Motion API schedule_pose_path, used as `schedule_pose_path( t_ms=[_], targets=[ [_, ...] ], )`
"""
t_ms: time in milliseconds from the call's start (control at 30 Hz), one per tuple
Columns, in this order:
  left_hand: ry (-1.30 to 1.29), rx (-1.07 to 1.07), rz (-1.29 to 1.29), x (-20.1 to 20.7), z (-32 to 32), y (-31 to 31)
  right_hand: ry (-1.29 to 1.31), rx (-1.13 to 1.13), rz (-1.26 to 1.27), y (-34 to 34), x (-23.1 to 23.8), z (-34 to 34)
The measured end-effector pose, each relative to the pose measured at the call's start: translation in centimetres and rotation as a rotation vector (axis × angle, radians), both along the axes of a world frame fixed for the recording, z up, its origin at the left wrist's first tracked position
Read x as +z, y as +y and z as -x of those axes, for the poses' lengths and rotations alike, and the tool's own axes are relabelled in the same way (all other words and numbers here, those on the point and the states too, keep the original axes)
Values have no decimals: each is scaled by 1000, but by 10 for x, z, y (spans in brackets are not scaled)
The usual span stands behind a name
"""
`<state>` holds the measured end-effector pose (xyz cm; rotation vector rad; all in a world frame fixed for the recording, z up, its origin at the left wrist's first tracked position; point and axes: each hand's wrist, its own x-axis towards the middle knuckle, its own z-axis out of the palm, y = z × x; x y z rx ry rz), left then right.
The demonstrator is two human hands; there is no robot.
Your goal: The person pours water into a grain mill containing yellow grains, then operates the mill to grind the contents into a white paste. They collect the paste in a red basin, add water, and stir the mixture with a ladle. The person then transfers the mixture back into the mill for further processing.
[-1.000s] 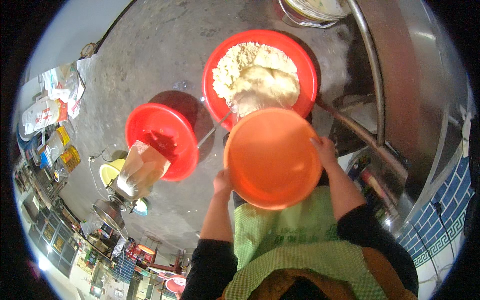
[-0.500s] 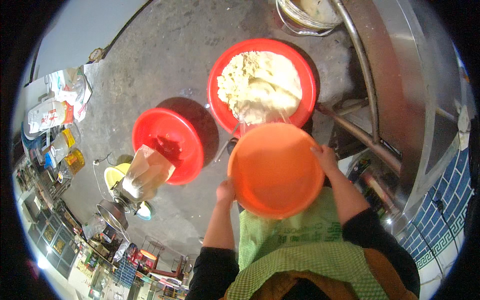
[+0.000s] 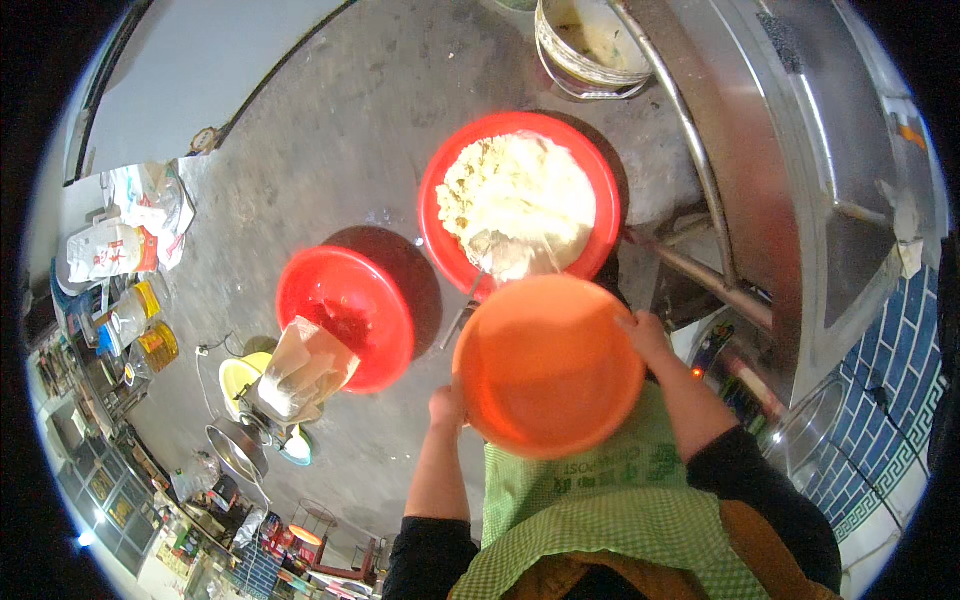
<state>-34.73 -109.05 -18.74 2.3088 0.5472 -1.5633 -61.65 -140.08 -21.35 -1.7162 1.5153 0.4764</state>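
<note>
Between both hands I hold an orange plastic basin (image 3: 550, 365) in front of my green checked apron (image 3: 610, 510). My left hand (image 3: 447, 406) grips its left rim, and my right hand (image 3: 648, 336) is closed on the upper right rim. Only a faint shadow shows inside the basin. Just beyond it stands a red basin (image 3: 433, 222) heaped with a pale, crumbly mass (image 3: 520, 195) like dough or mash, part lumpy and part smooth. Some clear plastic film (image 3: 520, 255) lies at the near side of that mass, partly behind the orange basin.
Left stands a second red basin (image 3: 385, 300), with a clear plastic bag (image 3: 310, 368) over a metal machine (image 3: 240, 450) beside it. A white bucket (image 3: 590, 50) is at the top. A metal-framed counter (image 3: 760, 180) runs along the right. Oil jugs (image 3: 150, 350) stand far left.
The view has shifted, so the floor things sit lower in the picture. The orange basin stays in both hands, slightly lower and nearer my apron.
</note>
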Motion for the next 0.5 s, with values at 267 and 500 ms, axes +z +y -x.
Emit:
schedule_pose_path(
  t_ms=[267, 500],
  targets=[
    [-21, 23, 15, 45, -19, 3, -11, 33, 25, 3, 20, -8],
    [-148, 149, 251, 128, -45, -7, -133, -69, 39, 6, 105, -42]
  ],
)
